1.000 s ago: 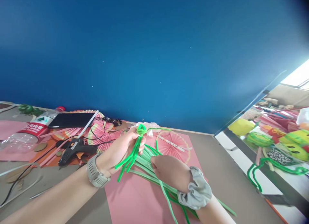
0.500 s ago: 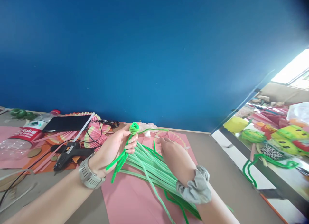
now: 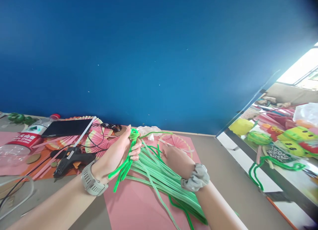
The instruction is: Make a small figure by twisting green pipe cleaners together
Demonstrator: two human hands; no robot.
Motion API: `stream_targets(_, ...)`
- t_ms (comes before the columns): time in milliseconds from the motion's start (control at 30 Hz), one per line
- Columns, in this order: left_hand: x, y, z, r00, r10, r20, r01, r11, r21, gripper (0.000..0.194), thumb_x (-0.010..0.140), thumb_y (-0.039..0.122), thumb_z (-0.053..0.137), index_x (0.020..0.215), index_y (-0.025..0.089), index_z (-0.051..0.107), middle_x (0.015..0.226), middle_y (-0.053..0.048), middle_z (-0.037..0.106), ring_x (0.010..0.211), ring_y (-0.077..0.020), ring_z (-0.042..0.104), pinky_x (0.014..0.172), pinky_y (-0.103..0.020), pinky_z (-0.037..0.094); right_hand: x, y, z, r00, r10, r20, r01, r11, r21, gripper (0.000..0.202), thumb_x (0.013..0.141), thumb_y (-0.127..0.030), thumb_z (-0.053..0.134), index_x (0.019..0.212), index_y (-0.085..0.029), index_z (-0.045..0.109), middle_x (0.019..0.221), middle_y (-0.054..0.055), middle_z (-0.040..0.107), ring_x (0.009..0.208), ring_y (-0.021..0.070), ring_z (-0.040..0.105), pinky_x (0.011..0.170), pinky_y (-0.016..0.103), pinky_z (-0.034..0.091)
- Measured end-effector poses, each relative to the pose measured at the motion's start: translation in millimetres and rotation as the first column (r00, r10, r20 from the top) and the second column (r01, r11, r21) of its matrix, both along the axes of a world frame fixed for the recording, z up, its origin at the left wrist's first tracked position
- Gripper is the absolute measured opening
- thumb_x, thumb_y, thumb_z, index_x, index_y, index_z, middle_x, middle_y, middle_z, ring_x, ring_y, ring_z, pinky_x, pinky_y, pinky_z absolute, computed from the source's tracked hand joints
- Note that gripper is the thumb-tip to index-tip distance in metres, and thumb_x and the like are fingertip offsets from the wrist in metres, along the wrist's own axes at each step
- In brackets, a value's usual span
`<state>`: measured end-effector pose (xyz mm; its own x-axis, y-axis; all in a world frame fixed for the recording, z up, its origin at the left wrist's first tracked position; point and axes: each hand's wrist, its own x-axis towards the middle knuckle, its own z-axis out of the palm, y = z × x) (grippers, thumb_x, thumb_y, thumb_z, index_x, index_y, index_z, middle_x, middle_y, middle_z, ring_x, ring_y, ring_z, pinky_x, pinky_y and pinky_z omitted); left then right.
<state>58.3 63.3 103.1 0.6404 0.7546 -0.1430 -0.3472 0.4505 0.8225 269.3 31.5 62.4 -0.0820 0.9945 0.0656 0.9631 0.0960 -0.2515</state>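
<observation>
My left hand (image 3: 124,154) is closed around a bundle of bright green pipe cleaners (image 3: 124,168). Their top is wound into a small coil (image 3: 134,134), and loose ends hang below my fingers. One bright green strand stretches right from near the coil. My right hand (image 3: 175,159) is over the far end of a pile of pale green pipe cleaners (image 3: 161,177), with a few brighter green ones among them. Its fingers are curled and mostly hidden beneath the back of the hand, so what they grip is unclear.
Pink paper (image 3: 134,203) lies under the pile. To the left are a black glue gun (image 3: 72,160), a plastic bottle (image 3: 27,137), a dark flat screen (image 3: 67,128) and paper fans (image 3: 104,140). A blue panel (image 3: 159,58) rises behind. Plush toys (image 3: 295,140) are at the right.
My left hand and the coil have shifted slightly left and down, and the coil is tilted differently. My right hand has moved a little, its fingers curling lower by the pile.
</observation>
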Motion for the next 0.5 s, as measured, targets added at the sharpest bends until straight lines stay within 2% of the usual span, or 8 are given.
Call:
stream_targets(133,0,1,-0.7,1.0,0.013,0.007,-0.014,0.999,0.033,0.053,0.089,0.057,0.017,0.072,0.017,0.047,0.068,0.002,0.036,0.051,-0.009,0.027,0.046,-0.018,0.031,5,-1,27.2,1.0,-0.03,-0.008,0.029,1.0,-0.007,0.018,0.093,-0.025,0.044,0.104,-0.015,0.054,0.083,0.002,0.063,0.067,0.0137,0.06,0.062,0.03,0.05)
stream_targets(167,1,1,-0.3,1.0,0.01,0.005,-0.01,0.999,0.038,0.052,0.089,0.057,0.016,0.073,0.017,0.046,0.068,0.002,0.036,0.051,-0.009,0.027,0.046,-0.018,0.031,5,-5,36.2,0.999,-0.036,-0.016,0.036,0.999,0.016,0.018,0.094,-0.022,0.038,0.106,-0.016,0.051,0.075,0.0,0.062,0.062,0.0139,0.059,0.059,0.028,0.047)
stream_targets(267,1,-1,1.7,1.0,0.0,-0.018,0.001,0.998,0.06,0.05,0.089,0.057,0.019,0.07,0.018,0.044,0.066,0.003,0.035,0.051,-0.009,0.026,0.046,-0.019,0.03,-1,-21,62.9,0.997,-0.066,-0.049,0.07,0.992,0.102,0.018,0.094,-0.025,0.032,0.108,-0.024,0.044,0.071,-0.002,0.061,0.06,0.0157,0.058,0.056,0.026,0.041)
stream_targets(367,1,-5,5.3,0.998,0.014,-0.056,-0.007,0.994,0.113,0.041,0.09,0.051,0.032,0.071,0.017,0.046,0.065,0.003,0.034,0.051,-0.0083,0.025,0.048,-0.019,0.031,-10,-38,80.9,0.995,-0.082,-0.058,0.089,0.985,0.147,0.014,0.093,-0.025,0.031,0.095,-0.028,0.045,0.061,-0.005,0.056,0.052,0.0157,0.051,0.051,0.026,0.036)
stream_targets(500,-1,-10,10.4,0.991,0.08,-0.106,-0.055,0.974,0.218,0.025,0.084,0.036,0.056,0.069,0.017,0.048,0.064,0.004,0.035,0.051,-0.0074,0.025,0.047,-0.019,0.03,-16,-49,88.1,0.997,-0.025,-0.071,0.037,0.986,0.164,0.023,0.093,-0.029,0.03,0.072,-0.026,0.037,0.056,-0.004,0.051,0.047,0.0161,0.046,0.046,0.027,0.032)
